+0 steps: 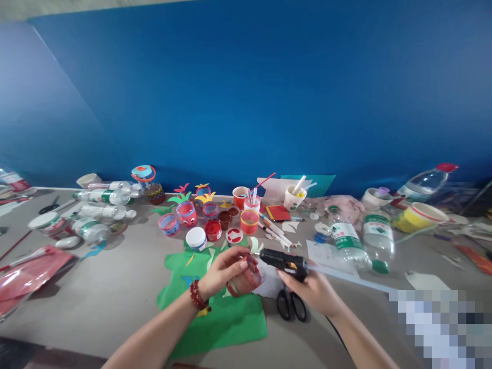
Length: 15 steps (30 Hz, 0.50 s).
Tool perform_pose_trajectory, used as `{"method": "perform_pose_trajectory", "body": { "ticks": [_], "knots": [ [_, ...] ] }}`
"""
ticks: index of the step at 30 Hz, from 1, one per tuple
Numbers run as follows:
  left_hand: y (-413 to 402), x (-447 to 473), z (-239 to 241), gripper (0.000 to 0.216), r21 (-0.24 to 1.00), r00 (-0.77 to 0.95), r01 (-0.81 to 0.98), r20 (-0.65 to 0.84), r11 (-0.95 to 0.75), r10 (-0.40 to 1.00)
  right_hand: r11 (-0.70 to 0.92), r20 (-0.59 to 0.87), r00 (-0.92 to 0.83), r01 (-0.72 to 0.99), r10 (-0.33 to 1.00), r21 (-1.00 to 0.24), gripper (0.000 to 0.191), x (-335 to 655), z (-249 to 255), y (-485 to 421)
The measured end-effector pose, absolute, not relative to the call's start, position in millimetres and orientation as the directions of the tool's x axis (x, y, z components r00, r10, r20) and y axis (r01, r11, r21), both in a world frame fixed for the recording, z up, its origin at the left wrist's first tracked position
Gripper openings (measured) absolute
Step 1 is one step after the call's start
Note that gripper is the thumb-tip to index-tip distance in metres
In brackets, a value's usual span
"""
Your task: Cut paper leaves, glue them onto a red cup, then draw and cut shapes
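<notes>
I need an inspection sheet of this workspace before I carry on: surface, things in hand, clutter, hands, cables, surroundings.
Surface: grey table, with a green sheet spread on it in front of the person.
Things in hand: cup with red on it; black glue gun, nozzle close to the cup, contact unclear.
Clutter: scissors near the right hand; decorated pots farther back; bottles on both sides.
Hands: left hand holds the cup; right hand holds the glue gun.
Cables: dark cord below the right wrist; its ends are not visible.
Surroundings: blue wall behind; lower right corner pixelated.
</notes>
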<state>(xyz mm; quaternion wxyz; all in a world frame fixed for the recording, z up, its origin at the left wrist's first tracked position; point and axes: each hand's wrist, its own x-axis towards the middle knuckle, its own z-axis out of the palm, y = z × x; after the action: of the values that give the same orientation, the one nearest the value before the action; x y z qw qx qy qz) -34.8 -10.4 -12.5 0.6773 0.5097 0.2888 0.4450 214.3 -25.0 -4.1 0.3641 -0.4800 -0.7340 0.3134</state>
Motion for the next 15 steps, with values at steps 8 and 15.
{"method": "perform_pose_trajectory", "body": {
  "ticks": [8, 15],
  "knots": [
    [-10.8, -35.2, -14.5, 0.036, 0.966, 0.405, -0.25, 0.045, 0.063, 0.913, 0.436, 0.317, -0.304, 0.527, 0.898, -0.73, 0.011, 210.7, -0.6, -22.9],
    [-10.7, -35.3, -16.9, 0.035, 0.965, 0.409, -0.256, 0.049, 0.062, 0.911, 0.457, 0.327, -0.323, 0.543, 0.888, -0.704, 0.011, 215.1, -6.2, -23.8]
  ]
}}
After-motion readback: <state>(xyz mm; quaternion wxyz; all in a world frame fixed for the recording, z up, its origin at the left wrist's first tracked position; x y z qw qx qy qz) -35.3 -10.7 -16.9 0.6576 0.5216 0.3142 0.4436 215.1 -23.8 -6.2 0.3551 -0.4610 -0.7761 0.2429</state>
